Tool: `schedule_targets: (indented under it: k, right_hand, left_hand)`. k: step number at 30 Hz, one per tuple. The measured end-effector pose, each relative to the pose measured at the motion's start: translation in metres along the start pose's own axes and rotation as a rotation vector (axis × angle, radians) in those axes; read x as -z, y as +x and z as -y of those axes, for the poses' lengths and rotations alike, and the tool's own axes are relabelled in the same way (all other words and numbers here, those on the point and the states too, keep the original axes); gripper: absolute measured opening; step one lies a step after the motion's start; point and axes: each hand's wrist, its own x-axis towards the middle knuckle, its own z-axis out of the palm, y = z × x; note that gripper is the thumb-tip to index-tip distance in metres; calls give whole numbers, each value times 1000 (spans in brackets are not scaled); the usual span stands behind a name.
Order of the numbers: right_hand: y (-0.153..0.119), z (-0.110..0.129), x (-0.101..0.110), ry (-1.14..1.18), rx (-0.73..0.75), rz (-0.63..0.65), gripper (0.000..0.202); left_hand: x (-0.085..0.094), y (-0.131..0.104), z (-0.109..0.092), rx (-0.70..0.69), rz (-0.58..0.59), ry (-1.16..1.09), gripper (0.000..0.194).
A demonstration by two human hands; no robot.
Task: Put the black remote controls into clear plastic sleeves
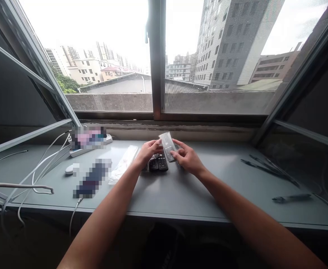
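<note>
Cables: white leads (44,160) loop over the table (180,198) at the far left, probably because the power strip (78,151) lies there against the back.
White thing: a small rounded white thing (71,169) sits just beside the blurred dark thing (93,179); a lead runs to the latter's near end, perhaps for charging.
Clear bags: flat plastic bags (124,164) lie left of the hands, seemingly put aside within reach.
Left hand: the left hand (149,152) pinches the packet's left edge with its fingertips, likely steadying it.
Remotes: 2 black remotes (162,163) lie side by side on the table, partly under the left hand, lined up perhaps to save room.
Packet: the clear packet (168,147) is held tilted above the table between both hands; its contents are hard to tell.
Right hand: the right hand (186,157) grips the packet's right edge, thumb in front, which seems to leave most of its face uncovered.
Pens: dark pens (260,166) lie at the right, well apart from the hands.
</note>
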Motion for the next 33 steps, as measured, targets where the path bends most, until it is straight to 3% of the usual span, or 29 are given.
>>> schedule_targets:
  k: [2,4,6,11,19,27,30,33]
  right_hand:
    - [1,-2,2,-92,-9,-28,63]
    - [1,-5,3,-247,12,-45,51]
    - [0,-6,2,-375,40,-27,45]
    - [-2,-9,-1,-524,64,54,40]
    - [1,-23,-1,-648,215,92,32]
    - [3,-28,0,-628,261,26,27]
    - [2,-27,-1,-646,233,39,26]
    - [2,-28,-1,-664,243,27,25]
  left_hand:
    - [6,3,3,-82,-174,221,50]
    - [13,4,6,-158,-268,477,38]
    - [17,4,9,-197,-261,682,31]
    - [18,0,15,-147,-77,983,37]
    - [15,-1,19,-169,3,1054,41]
    - [12,2,24,-180,8,1072,45]
    - [15,4,22,-192,-62,1035,49]
    - [26,5,19,-157,-248,1087,57]
